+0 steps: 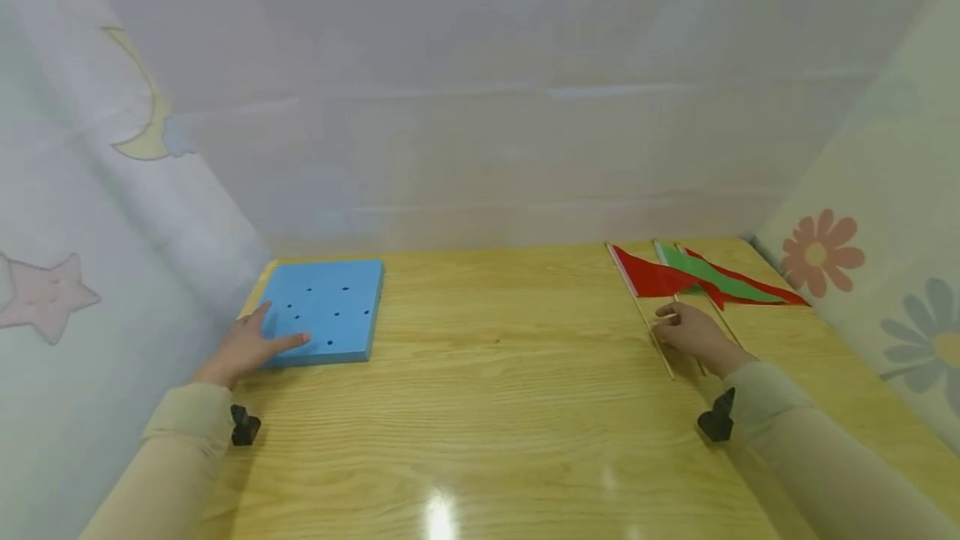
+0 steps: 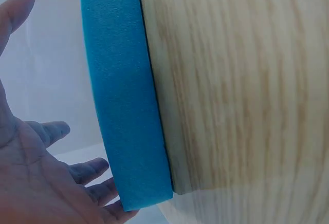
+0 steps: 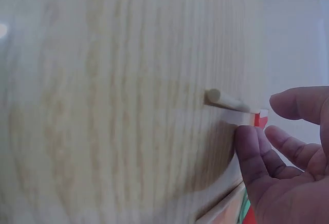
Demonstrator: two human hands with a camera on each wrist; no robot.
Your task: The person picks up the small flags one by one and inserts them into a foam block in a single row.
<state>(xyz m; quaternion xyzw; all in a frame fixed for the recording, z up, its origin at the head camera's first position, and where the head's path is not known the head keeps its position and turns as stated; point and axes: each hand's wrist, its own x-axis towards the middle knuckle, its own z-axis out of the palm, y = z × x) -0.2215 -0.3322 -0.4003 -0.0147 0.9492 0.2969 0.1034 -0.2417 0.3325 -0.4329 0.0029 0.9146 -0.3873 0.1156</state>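
On the worktop (image 1: 480, 407), the blue board (image 1: 322, 302) lies flat at ten o'clock, its upper face dotted with holes. The left hand (image 1: 251, 347) is spread wide at the board's eight o'clock corner, gripping nothing; whether a fingertip touches it, I cannot tell.

At two o'clock lie three flags overlapping: the near red flag (image 1: 652, 275), the green flag (image 1: 705, 272) and the far red flag (image 1: 797, 300), mostly hidden. The right hand (image 1: 693, 333) is among their sticks, thumb and forefinger parted beside the near red flag's stick (image 1: 651, 336) — a narrow gap, no grip visible.

Because the cloths overlap, lifting one stick could drag its neighbours along or snag them. The sticks are thin and round, so an off-centre pinch might roll one away. A push from the left hand could make the board — apparently light foam — slide or tip.
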